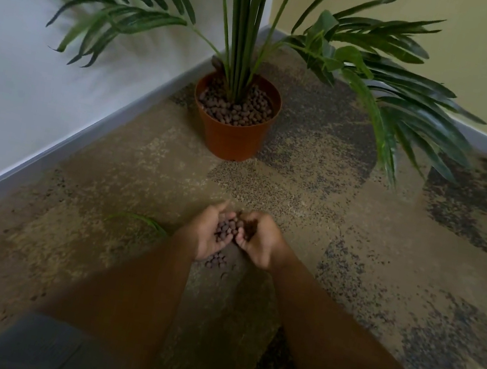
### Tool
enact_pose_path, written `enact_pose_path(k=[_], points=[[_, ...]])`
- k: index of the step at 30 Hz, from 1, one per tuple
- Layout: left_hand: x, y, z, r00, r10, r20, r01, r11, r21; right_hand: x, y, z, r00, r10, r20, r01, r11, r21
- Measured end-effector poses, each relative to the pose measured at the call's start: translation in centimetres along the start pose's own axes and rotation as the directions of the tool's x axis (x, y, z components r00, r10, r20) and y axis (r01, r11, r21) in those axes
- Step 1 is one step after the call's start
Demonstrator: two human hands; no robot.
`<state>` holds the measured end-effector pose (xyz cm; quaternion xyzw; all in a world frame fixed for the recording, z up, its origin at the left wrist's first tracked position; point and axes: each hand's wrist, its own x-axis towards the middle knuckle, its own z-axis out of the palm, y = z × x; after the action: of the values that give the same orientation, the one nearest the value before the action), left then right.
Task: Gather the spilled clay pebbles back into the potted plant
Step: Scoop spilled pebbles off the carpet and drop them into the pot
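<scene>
We look down at our two bare forearms reaching out over a mottled brown carpet (318,178). Our left hand (209,233) and right hand (258,240) are cupped side by side, palms up, fingers curled, cradling a heap of small brown clay pebbles (227,230) between them. Just beneath the hands, a few loose pebbles (216,260) lie on the carpet. Well ahead, in the corner where a white wall (27,74) meets a yellow wall (484,64), stands a terracotta pot (232,138) topped with more pebbles, holding a palm plant (248,22) with long green fronds. A stray green frond (139,220) lies left of our hands.
</scene>
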<state>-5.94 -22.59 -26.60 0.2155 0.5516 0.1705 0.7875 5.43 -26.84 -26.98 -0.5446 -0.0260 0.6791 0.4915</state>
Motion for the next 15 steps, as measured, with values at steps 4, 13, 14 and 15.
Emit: enact_pose_path(k=[4,13,14,15], points=[[0.1,-0.1,1.1,1.000,0.009,-0.028,-0.013,0.988,-0.156,0.3,0.0,0.3,0.998,0.052,-0.021,-0.048,0.986,0.160],[0.1,1.2,1.5,0.996,0.084,-0.039,-0.092,0.947,-0.307,-0.2,-0.7,1.7,0.995,0.053,-0.084,-0.028,0.959,0.281],[0.1,1.4,1.5,0.994,0.096,-0.042,-0.105,0.940,-0.325,-0.3,-0.8,1.9,0.995,0.054,-0.087,-0.026,0.954,0.298],[0.0,1.5,1.4,0.993,0.107,-0.050,-0.118,0.932,-0.341,-0.3,-0.9,2.0,0.994,0.054,-0.091,-0.023,0.949,0.314]])
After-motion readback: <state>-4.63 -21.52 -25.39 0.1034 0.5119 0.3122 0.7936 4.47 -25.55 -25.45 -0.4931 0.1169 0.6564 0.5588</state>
